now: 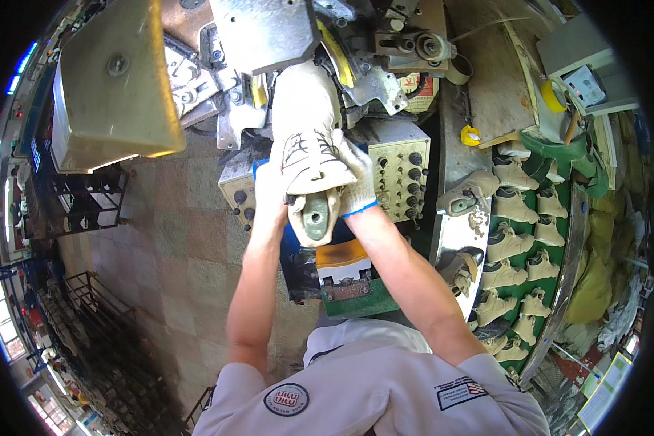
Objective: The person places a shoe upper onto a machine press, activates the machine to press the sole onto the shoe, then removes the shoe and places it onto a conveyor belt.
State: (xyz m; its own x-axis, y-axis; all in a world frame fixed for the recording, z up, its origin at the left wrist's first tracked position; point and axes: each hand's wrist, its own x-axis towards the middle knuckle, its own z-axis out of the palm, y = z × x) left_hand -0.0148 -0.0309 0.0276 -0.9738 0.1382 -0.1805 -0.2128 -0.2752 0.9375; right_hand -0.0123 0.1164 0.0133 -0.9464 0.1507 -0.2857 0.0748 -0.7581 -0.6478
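Note:
A beige lace-up shoe upper [309, 109], stretched over a green last [315, 216], lies with its toe among the metal clamps of a machine [265, 33] and its heel toward me. My left hand [270, 190], in a white glove, is closed on the left side of the shoe near its collar. My right hand [357, 176], in a white glove with a blue cuff edge, grips the opposite side beside the laces. The fingertips of both hands are partly hidden by the shoe. The far tip of the toe is under the metal plate.
A control box [396, 171] with several dark knobs sits below the clamps. A large beige cover [112, 80] hangs at the upper left. On the right, several beige shoe uppers [512, 207] stand on a green rack, beside a metal ledge [450, 236] holding more. A yellow tape roll [552, 96] is farther right.

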